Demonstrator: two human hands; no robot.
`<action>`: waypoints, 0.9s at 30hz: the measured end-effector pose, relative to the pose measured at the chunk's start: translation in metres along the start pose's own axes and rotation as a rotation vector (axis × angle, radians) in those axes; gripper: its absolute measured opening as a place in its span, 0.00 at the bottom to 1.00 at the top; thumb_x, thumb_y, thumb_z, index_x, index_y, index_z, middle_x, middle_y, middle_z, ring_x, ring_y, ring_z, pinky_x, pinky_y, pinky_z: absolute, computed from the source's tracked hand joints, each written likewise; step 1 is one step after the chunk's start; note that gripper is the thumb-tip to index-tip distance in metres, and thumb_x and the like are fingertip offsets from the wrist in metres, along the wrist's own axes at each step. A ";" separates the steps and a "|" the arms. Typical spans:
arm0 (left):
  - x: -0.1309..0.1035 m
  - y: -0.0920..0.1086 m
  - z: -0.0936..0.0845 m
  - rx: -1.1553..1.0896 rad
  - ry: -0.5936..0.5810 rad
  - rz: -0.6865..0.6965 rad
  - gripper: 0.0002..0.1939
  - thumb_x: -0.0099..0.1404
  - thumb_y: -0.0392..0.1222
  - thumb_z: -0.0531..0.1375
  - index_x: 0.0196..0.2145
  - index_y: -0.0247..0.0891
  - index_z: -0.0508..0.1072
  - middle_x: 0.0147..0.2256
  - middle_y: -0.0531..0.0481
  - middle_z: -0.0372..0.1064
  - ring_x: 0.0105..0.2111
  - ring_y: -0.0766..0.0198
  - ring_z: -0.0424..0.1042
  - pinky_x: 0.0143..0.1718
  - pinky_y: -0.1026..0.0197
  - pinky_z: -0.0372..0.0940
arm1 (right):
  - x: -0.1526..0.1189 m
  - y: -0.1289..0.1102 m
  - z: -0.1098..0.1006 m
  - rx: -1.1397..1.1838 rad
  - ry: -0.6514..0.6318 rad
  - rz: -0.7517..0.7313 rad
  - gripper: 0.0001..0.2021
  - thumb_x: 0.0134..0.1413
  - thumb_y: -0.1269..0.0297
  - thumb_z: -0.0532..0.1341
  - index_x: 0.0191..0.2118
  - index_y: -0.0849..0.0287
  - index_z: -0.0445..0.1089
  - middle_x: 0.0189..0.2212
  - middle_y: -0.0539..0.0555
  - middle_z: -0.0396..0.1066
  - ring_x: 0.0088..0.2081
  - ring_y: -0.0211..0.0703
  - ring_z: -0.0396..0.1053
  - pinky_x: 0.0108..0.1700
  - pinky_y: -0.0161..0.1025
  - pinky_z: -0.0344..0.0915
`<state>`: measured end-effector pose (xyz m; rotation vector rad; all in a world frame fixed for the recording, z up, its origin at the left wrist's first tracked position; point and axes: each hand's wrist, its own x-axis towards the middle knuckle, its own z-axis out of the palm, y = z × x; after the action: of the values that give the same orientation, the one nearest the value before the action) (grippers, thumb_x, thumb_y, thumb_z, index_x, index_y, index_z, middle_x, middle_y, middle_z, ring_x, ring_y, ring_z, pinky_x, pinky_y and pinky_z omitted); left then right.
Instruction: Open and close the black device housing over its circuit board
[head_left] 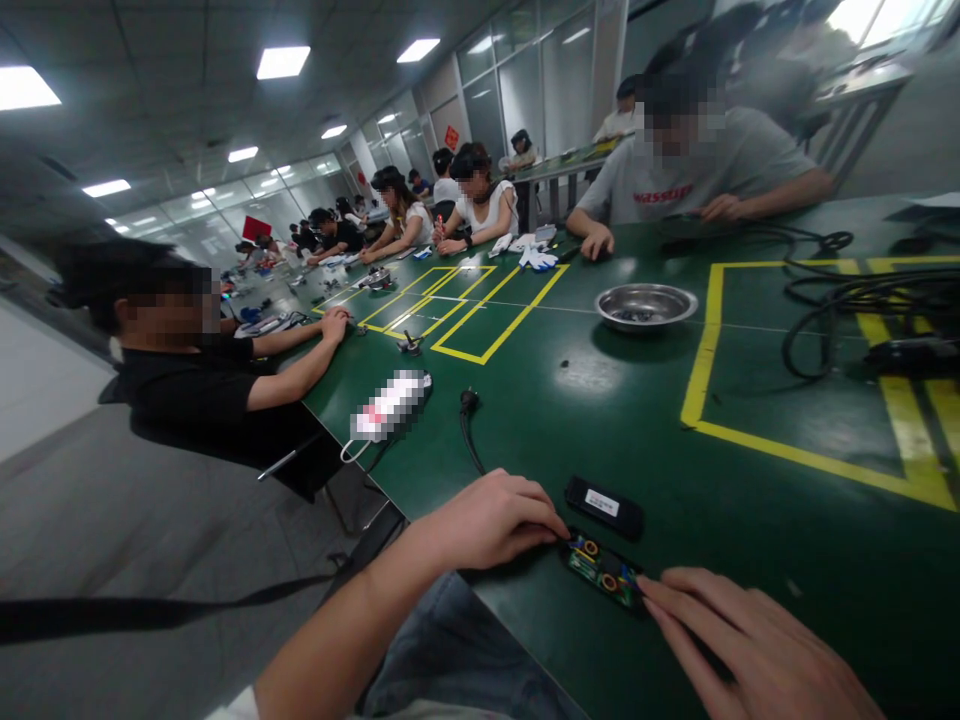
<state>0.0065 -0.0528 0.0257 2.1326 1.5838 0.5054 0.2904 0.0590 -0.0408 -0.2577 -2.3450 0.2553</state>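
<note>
Circuit board [600, 567] is seated in an open black shell [602, 591] on the desk [525, 430], near its edge and between both hands. The left hand [499, 515] is nearly closed, its fingertips at the far-left end of the shell; the right hand [750, 630] is narrowly opened, its fingertips at the opposite end. Whether the ends are gripped or only touched cannot be told. By this two-ended placement, the assembly is probably steadied while the coils and wires are left exposed. A black cover [604, 505] is laid just beside the shell, label upward, presumably to be kept within reach. A plug [469, 402] and a metal bowl [645, 300] are positioned farther off, outside the working area.
</note>
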 end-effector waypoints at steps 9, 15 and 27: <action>0.013 0.015 -0.003 0.122 0.153 0.049 0.08 0.76 0.36 0.64 0.46 0.40 0.85 0.58 0.41 0.78 0.56 0.52 0.76 0.61 0.51 0.70 | 0.014 -0.011 -0.003 0.023 -0.019 0.049 0.18 0.81 0.68 0.52 0.44 0.55 0.80 0.34 0.52 0.80 0.33 0.40 0.74 0.38 0.42 0.63; 0.050 0.011 0.005 0.127 0.125 -0.016 0.16 0.75 0.41 0.68 0.59 0.43 0.82 0.63 0.40 0.76 0.61 0.47 0.75 0.65 0.44 0.69 | 0.016 -0.015 -0.001 0.030 -0.057 0.095 0.13 0.77 0.72 0.54 0.42 0.55 0.75 0.34 0.52 0.78 0.33 0.43 0.74 0.38 0.43 0.62; 0.019 0.026 -0.004 -0.088 0.065 0.024 0.19 0.76 0.43 0.68 0.62 0.42 0.79 0.57 0.41 0.78 0.57 0.51 0.75 0.61 0.50 0.70 | 0.019 -0.025 -0.009 -0.027 -0.130 0.292 0.15 0.60 0.66 0.61 0.53 0.56 0.63 0.37 0.53 0.72 0.34 0.49 0.71 0.38 0.45 0.62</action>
<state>0.0305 -0.0401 0.0432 2.0914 1.5421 0.6468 0.2804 0.0411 -0.0151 -0.6148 -2.4361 0.3914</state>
